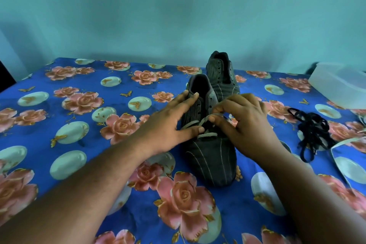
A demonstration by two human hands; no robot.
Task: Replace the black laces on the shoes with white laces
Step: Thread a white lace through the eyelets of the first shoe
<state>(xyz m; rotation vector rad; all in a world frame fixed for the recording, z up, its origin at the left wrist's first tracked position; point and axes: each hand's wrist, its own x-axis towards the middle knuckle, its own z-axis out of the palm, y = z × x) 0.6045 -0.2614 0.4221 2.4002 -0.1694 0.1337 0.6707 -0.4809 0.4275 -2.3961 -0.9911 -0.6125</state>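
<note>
Head view: near shoe (pixel 210 156) sits centre on the floral counter (pixel 83 164), long axis near-to-far, toe toward me, heel far. My left hand (pixel 170 123) rests spread on its left side, fingers straight, thumb on the white lace (pixel 206 135). My right hand (pixel 247 123) pinches that lace over the eyelets. Second shoe (pixel 221 77) just beyond, same direction, unlaced. Black laces (pixel 311 130) heaped right. Plastic container (pixel 340 83) far right.

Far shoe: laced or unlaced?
Unlaced. The far shoe shows bare eyelets with no lace through them, and the black laces lie in a heap on the cloth.
</note>
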